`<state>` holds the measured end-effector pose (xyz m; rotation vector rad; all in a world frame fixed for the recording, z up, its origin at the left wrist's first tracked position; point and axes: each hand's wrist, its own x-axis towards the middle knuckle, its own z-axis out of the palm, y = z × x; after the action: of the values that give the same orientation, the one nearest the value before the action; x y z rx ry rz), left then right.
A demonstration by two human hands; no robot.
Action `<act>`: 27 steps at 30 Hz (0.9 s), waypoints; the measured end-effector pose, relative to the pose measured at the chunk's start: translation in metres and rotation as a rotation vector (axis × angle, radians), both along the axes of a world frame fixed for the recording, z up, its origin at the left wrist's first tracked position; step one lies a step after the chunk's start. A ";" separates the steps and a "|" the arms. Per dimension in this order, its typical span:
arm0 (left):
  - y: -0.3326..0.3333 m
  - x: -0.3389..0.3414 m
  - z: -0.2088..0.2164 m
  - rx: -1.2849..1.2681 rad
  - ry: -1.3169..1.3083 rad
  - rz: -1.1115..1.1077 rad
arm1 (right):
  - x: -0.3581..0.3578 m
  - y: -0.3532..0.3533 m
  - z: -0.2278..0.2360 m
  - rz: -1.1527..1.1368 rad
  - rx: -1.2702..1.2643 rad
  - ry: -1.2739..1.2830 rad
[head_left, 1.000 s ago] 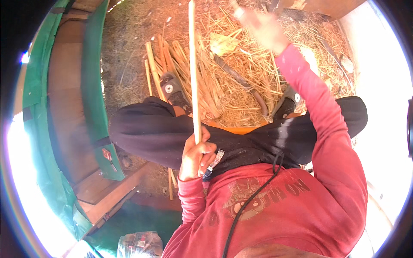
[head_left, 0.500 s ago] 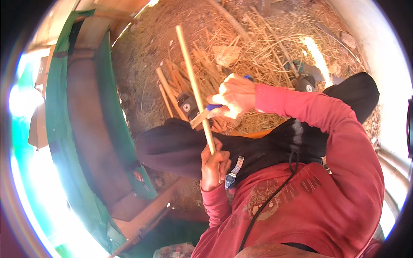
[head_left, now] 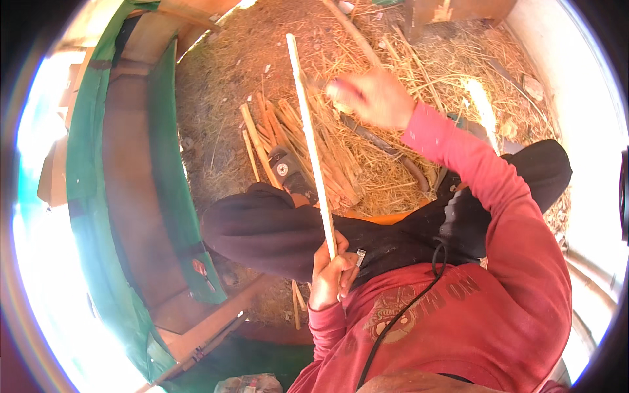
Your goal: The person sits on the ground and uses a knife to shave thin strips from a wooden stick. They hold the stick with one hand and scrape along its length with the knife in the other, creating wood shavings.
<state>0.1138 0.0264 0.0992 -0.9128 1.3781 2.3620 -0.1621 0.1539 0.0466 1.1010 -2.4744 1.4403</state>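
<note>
My left hand [head_left: 333,272], near my lap, is wrapped round the lower end of a long, pale wooden stick [head_left: 311,134]. The stick points up and away, leaning slightly left. Beyond my knees, my right hand [head_left: 377,98] is closed on the blue handle of a knife [head_left: 349,90], close to the right side of the stick's upper part. Motion smears this hand and the blade, so I cannot tell whether the blade touches the wood.
Split wood pieces [head_left: 327,164] and straw [head_left: 419,85] cover the ground by my shoes [head_left: 287,167]. A curved dark branch [head_left: 386,145] lies among them. On the left runs a long trough-like structure with green fabric edges [head_left: 167,164]; a pale wall [head_left: 576,98] rises at right.
My right hand with the knife has moved away from me, from the stick's lower part toward its upper part. The stick stands more upright, and my left hand has shifted slightly toward me.
</note>
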 end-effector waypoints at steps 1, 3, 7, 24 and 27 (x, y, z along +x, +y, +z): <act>-0.002 -0.002 0.002 -0.033 0.009 0.008 | 0.015 -0.006 0.008 0.121 -0.028 0.149; -0.004 -0.006 0.005 -0.068 0.036 0.031 | 0.041 -0.011 0.024 0.305 -0.004 0.226; -0.009 -0.005 0.013 -0.082 0.061 0.027 | 0.060 -0.017 0.018 0.353 0.017 0.285; -0.009 -0.003 0.024 0.038 0.062 0.130 | 0.093 -0.013 0.042 0.426 0.037 0.177; -0.012 -0.007 0.028 -0.086 0.059 0.079 | 0.100 -0.017 0.033 0.376 0.028 0.211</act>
<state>0.1068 0.0145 0.1270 -0.9436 1.5032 2.4230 -0.0622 0.1369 0.0796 1.6994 -2.2319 1.2847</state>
